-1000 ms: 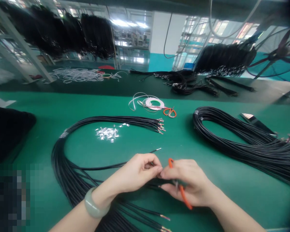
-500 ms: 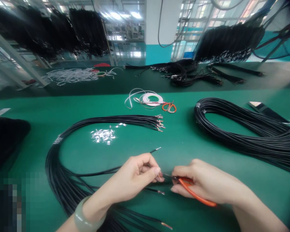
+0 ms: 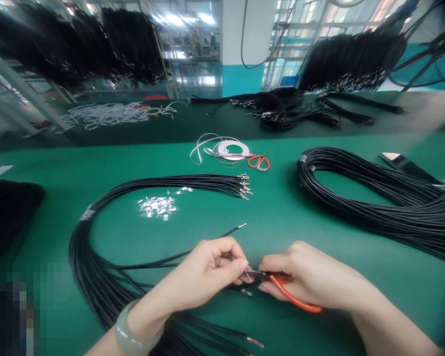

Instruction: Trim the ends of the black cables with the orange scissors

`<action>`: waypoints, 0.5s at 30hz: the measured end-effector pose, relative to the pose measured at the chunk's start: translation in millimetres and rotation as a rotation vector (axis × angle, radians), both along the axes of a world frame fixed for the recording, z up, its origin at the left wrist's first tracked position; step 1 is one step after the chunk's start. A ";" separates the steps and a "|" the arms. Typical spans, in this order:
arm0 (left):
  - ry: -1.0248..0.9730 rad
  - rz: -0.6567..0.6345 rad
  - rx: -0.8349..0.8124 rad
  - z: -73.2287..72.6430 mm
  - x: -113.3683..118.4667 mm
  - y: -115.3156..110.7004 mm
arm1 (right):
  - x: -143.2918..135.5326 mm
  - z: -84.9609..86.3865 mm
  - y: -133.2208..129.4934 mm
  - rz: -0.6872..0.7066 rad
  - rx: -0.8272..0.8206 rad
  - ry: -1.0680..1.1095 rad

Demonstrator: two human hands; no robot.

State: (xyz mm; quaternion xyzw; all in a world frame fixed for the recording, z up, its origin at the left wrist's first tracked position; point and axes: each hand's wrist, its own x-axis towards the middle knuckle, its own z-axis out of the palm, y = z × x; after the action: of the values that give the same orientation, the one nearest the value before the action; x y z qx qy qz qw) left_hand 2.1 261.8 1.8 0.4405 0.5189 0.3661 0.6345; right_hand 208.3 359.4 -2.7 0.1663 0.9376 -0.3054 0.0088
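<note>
My left hand (image 3: 220,267) pinches the end of a black cable, with thin coloured wires poking out past the fingertips. My right hand (image 3: 300,272) is closed around orange-handled scissors (image 3: 296,299). Their metal tip touches or nearly touches the wires at my left fingertips; the exact contact is too small to see. A bundle of black cables (image 3: 83,262) curves around on the left, its far ends stripped to bare wires. Another cable end (image 3: 241,226) with a pale tip lies just beyond my left hand. More cables with coloured wire ends (image 3: 255,341) fan out below it.
Small shiny clear pieces (image 3: 157,206) lie in a pile inside the bundle's curve. Behind are a white tape roll (image 3: 222,150) and a second pair of orange-handled scissors (image 3: 258,162). At right lie a large cable coil (image 3: 341,212) and a dark phone-like slab (image 3: 411,168).
My right hand has shifted slightly left, bringing the scissors' tip up to the wires at my left fingertips. My left hand stays nearly in place.
</note>
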 end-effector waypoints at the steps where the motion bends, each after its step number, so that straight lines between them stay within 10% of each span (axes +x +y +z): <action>1: -0.015 -0.002 -0.014 0.2 0.2 -0.1 | 0.1 -0.3 0.2 0.013 0.009 0.010; 15: -0.035 -0.039 -0.074 -2.7 1.9 2.8 | -0.8 -2.3 -1.3 0.088 0.143 0.041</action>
State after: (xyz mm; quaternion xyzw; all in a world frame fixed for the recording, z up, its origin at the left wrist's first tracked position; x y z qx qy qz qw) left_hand 4.0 264.6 -1.0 0.4204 0.5122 0.3417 0.6664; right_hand 207.5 358.1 -5.0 0.1188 0.9634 -0.2404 -0.0088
